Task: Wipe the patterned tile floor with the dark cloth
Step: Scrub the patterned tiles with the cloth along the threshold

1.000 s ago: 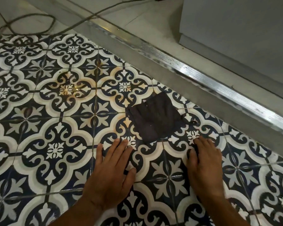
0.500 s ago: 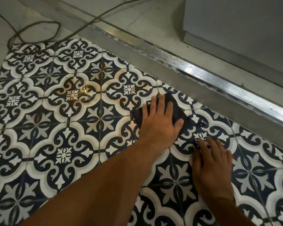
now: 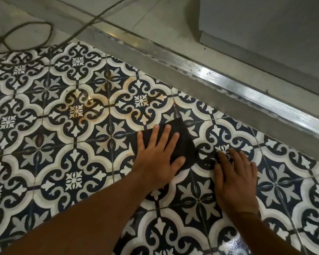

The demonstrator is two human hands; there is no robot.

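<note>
The dark cloth [image 3: 185,142] lies flat on the blue-and-white patterned tile floor [image 3: 72,144], near the middle of the view. My left hand [image 3: 156,159] presses down on it, palm flat and fingers spread, and covers its left half. My right hand [image 3: 234,179] rests flat on bare tile just to the right of the cloth, fingers apart and holding nothing. Brownish stains mark the tiles [image 3: 75,109] to the left of and beyond the cloth.
A ribbed metal threshold strip [image 3: 210,74] runs diagonally along the far edge of the tiles, with plain grey floor beyond it. A dark cable [image 3: 26,34] loops at the upper left. A grey cabinet base [image 3: 265,24] stands at the upper right.
My left hand moved from bare tile onto the cloth, then slid it a little left and toward me. My right hand stayed flat on the tile.
</note>
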